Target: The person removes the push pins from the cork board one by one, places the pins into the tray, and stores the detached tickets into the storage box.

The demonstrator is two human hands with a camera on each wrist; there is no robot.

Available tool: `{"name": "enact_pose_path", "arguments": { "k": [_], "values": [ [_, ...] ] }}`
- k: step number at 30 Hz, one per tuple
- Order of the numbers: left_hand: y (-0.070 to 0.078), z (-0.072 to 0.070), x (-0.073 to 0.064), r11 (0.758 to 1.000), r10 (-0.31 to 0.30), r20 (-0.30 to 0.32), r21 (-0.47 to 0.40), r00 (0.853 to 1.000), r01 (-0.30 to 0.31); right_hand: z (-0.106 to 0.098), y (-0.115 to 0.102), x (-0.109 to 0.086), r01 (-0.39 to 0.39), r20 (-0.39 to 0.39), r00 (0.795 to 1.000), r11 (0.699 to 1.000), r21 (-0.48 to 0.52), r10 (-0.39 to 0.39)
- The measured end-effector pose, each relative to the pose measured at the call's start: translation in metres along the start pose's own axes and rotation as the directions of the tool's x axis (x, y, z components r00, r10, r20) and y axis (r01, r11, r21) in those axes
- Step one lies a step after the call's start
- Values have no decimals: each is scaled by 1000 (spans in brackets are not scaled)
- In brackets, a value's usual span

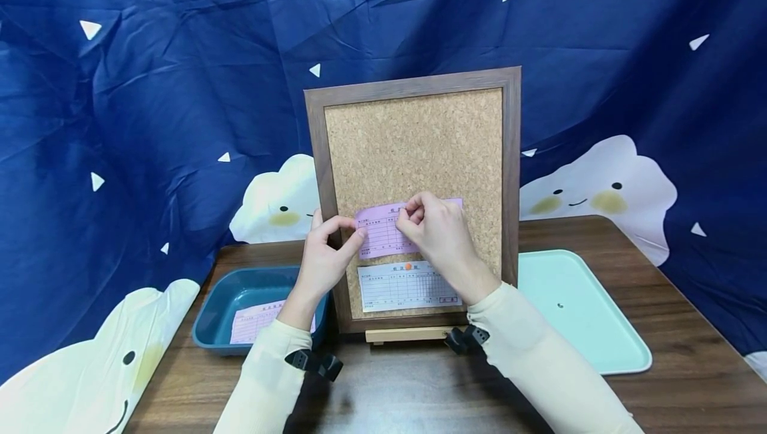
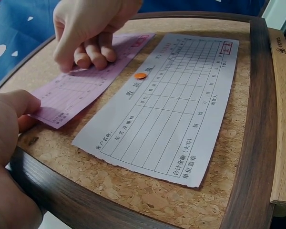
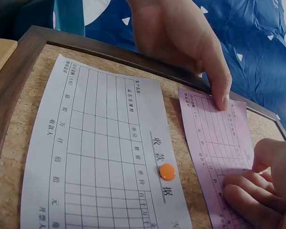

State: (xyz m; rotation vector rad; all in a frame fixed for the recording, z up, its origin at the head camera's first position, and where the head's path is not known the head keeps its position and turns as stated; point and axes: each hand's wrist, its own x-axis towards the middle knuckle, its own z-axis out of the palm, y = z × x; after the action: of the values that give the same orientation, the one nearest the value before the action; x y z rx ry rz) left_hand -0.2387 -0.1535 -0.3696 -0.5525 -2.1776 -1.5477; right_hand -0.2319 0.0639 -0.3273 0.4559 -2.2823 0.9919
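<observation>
A pink receipt slip (image 1: 377,241) lies against a wood-framed cork board (image 1: 413,148). My left hand (image 1: 326,254) pinches its left edge between thumb and forefinger. At the slip's upper middle is my right hand (image 1: 440,231), thumb and forefinger drawn together as if round something small, the other fingers curled against the paper. The fingertips hide what is between them. Below the pink slip, a white receipt slip (image 2: 171,119) is fixed to the cork by an orange thumbtack (image 3: 167,171) near its top middle.
The board leans upright on a light wooden easel ledge (image 1: 413,335). To the left stands a dark teal bin (image 1: 210,341) with another pink slip (image 1: 254,324) inside. A mint-green tray (image 1: 590,314) lies at right on the wooden table (image 1: 383,394); a blue cloth (image 1: 150,88) hangs behind.
</observation>
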Motion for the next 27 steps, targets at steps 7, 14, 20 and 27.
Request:
{"name": "enact_pose_path", "arguments": {
  "k": [7, 14, 20, 27],
  "values": [
    [0, 0, 0, 1000, -11, 2, 2, 1000, 11, -1, 1, 0, 17, -1, 1000, 1000, 23, -17],
    [1, 0, 0, 1000, -23, 5, 7, 1000, 23, 1, 4, 1, 21, -7, 1000, 999, 32, -21],
    [1, 1, 0, 1000, -28, -1, 13, 1000, 28, 0, 4, 1, 9, -9, 1000, 1000, 29, -9],
    [1, 1, -1, 1000, -16, -6, 9, 1000, 16, 0, 5, 0, 2, -13, 1000, 999, 36, -2]
  ]
}}
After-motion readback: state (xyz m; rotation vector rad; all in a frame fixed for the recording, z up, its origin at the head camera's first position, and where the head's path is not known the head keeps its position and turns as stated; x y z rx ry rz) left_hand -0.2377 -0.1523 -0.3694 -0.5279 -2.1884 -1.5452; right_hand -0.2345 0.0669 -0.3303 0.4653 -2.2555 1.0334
